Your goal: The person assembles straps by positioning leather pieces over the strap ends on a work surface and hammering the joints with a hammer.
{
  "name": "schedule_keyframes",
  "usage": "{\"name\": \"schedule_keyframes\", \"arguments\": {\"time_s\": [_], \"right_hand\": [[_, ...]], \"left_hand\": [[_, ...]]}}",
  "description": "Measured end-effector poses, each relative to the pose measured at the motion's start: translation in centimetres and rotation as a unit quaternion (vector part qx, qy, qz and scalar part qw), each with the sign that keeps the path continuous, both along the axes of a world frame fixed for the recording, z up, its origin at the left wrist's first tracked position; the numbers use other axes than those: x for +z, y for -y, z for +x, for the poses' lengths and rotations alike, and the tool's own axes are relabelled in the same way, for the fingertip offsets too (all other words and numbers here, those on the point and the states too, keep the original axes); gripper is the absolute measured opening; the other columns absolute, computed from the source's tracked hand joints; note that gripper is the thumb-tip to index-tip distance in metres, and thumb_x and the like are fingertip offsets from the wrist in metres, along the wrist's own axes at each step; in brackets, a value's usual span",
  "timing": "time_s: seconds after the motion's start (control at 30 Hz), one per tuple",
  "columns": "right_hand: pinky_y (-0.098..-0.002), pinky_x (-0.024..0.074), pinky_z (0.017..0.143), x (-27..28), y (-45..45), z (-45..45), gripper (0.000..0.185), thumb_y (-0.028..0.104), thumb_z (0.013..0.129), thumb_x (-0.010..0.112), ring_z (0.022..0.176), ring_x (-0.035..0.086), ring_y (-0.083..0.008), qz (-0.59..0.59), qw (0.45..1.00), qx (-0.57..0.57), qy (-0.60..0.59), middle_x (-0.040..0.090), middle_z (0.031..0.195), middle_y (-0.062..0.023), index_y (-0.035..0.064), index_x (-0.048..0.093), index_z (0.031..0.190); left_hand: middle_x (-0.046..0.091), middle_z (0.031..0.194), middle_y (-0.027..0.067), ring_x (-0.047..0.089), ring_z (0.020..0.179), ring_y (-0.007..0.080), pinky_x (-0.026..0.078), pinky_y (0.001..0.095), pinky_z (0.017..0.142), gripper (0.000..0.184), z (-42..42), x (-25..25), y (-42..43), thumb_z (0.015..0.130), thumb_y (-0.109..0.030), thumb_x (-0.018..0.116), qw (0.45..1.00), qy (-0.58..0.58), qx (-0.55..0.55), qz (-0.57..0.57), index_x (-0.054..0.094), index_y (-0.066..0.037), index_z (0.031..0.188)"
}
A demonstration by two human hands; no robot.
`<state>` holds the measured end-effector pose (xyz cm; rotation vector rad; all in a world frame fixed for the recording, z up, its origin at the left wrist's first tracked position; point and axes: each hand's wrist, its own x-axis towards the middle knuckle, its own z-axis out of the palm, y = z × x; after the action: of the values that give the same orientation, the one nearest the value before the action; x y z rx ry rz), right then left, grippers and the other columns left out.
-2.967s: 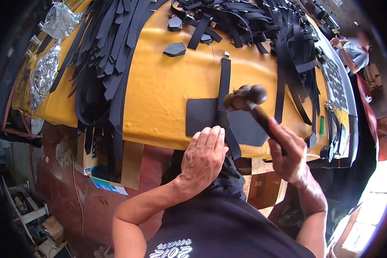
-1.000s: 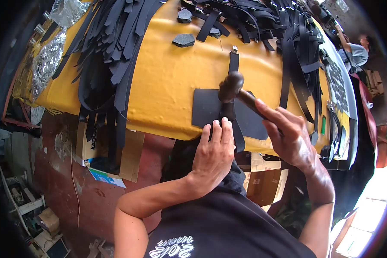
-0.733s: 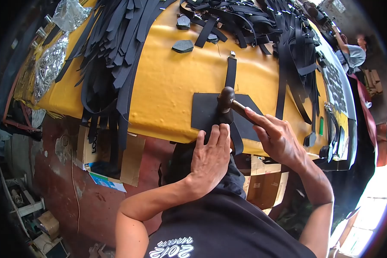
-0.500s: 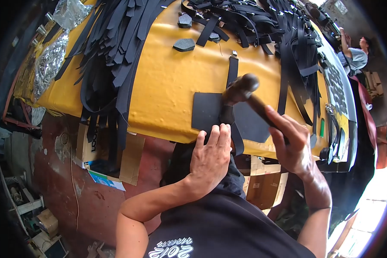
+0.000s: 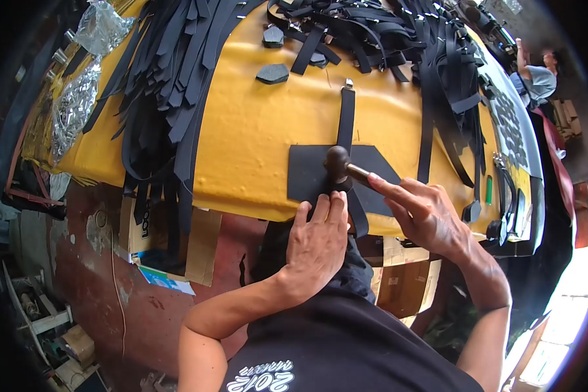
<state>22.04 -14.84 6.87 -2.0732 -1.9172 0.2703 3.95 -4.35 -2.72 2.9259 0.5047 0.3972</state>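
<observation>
My right hand (image 5: 431,219) is closed around the handle of a hammer (image 5: 338,162). The hammer's dark, rounded head is over a black strap (image 5: 347,117), above a flat black pad (image 5: 304,171) at the front edge of the yellow-covered table (image 5: 242,157). A metal clip (image 5: 349,83) tops the strap's far end. My left hand (image 5: 317,235) lies with fingers stretched forward, their tips at the pad's near edge beside the strap, just below the hammer head. Whether something small sits under the hammer or fingertips is hidden.
Bundles of black straps (image 5: 170,72) hang over the table's left side; more straps with clips (image 5: 366,32) pile up at the back. Dark angular blocks (image 5: 272,74) lie on the yellow cover. Cardboard boxes (image 5: 202,248) stand below. A person (image 5: 539,81) is at far right.
The hammer has come down from its raised position onto or close over the strap on the pad, my right hand lowering with it. My left hand stays nearly in place.
</observation>
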Motion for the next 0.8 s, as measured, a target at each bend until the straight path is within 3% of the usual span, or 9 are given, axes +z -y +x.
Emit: {"name": "schedule_keyframes", "arguments": {"time_s": [0.13,0.23,0.27,0.4,0.5,0.57,0.67,0.73,0.8], "right_hand": [[-0.0385,0.0452,0.051,-0.4,0.1,-0.4,0.064,-0.006,0.087,0.069,0.056,0.056,-0.0269,0.112,0.993,-0.018,-0.012,0.054,0.070,-0.0095,0.0109,0.056,0.146],[-0.0387,0.0449,0.051,-2.8,0.4,0.1,0.059,-0.004,0.088,0.069,0.057,0.057,-0.0283,0.069,0.997,-0.034,-0.006,0.054,0.070,-0.0100,0.0117,0.058,0.144],[-0.0396,0.0501,0.059,-1.8,0.5,0.4,0.054,-0.001,0.091,0.068,0.065,0.063,-0.0328,0.020,0.998,-0.050,-0.024,0.065,0.081,-0.0149,0.0103,0.059,0.143],[-0.0412,0.0557,0.079,-2.4,0.8,0.1,0.044,0.001,0.096,0.064,0.086,0.070,-0.0395,0.165,0.978,-0.103,-0.075,0.072,0.115,-0.0238,0.0031,0.058,0.139],[-0.0379,0.0543,0.088,-1.7,2.9,-1.0,0.045,-0.001,0.097,0.058,0.106,0.072,-0.0319,0.136,0.945,-0.260,-0.147,0.072,0.120,-0.0232,0.0016,0.055,0.142],[-0.0366,0.0528,0.094,-1.8,4.6,-1.7,0.047,-0.001,0.096,0.058,0.116,0.070,-0.0307,0.143,0.923,-0.308,-0.180,0.070,0.124,-0.0237,0.0009,0.054,0.143],[-0.0382,0.0541,0.095,-2.0,5.8,-2.6,0.047,-0.001,0.093,0.061,0.116,0.070,-0.0365,0.172,0.958,-0.210,-0.093,0.069,0.127,-0.0243,0.0010,0.056,0.140],[-0.0401,0.0565,0.077,-2.0,5.3,-3.1,0.049,-0.004,0.090,0.063,0.087,0.072,-0.0364,0.145,0.977,-0.151,-0.046,0.071,0.101,-0.0197,0.0030,0.059,0.139],[-0.0394,0.0494,0.055,-1.8,4.6,-3.4,0.056,-0.006,0.086,0.067,0.061,0.061,-0.0272,0.121,0.986,-0.109,-0.045,0.059,0.074,-0.0118,0.0060,0.060,0.140]], "left_hand": [[0.059,0.131,0.0103,0.056,0.118,0.0236,0.042,0.0407,0.099,0.054,-0.2,-0.2,-0.1,0.091,-0.023,0.068,0.999,0.044,-0.005,-0.006,0.057,0.003,0.137],[0.059,0.133,0.0106,0.056,0.117,0.0244,0.042,0.0417,0.099,0.048,0.0,0.3,-0.5,0.092,-0.023,0.068,0.999,0.026,-0.009,-0.032,0.061,0.002,0.132],[0.059,0.133,0.0108,0.057,0.115,0.0264,0.043,0.0426,0.098,0.040,0.0,0.5,-0.8,0.093,-0.022,0.067,0.998,0.042,-0.016,-0.042,0.063,0.001,0.126],[0.062,0.128,0.0080,0.057,0.114,0.0283,0.044,0.0430,0.096,0.028,0.6,0.6,-3.2,0.092,-0.015,0.068,0.983,0.100,-0.052,-0.147,0.066,-0.004,0.118],[0.064,0.122,0.0043,0.057,0.113,0.0283,0.045,0.0434,0.099,0.035,2.3,0.6,-6.7,0.086,-0.015,0.076,0.975,0.065,-0.099,-0.189,0.065,-0.007,0.118],[0.065,0.119,0.0025,0.056,0.113,0.0284,0.044,0.0432,0.104,0.057,3.1,0.9,-9.1,0.079,-0.017,0.083,0.964,0.068,-0.141,-0.214,0.060,-0.011,0.131],[0.065,0.116,0.0014,0.055,0.114,0.0286,0.040,0.0433,0.112,0.093,3.9,0.9,-11.4,0.070,-0.020,0.091,0.944,0.062,-0.188,-0.264,0.044,-0.018,0.150],[0.065,0.117,0.0011,0.055,0.118,0.0288,0.036,0.0455,0.118,0.130,4.1,0.3,-12.3,0.063,-0.024,0.095,0.934,0.051,-0.217,-0.279,0.015,-0.021,0.166],[0.065,0.118,0.0006,0.055,0.120,0.0285,0.036,0.0467,0.117,0.136,3.9,-0.2,-12.4,0.061,-0.026,0.096,0.928,0.066,-0.210,-0.302,0.009,-0.019,0.166]]}}
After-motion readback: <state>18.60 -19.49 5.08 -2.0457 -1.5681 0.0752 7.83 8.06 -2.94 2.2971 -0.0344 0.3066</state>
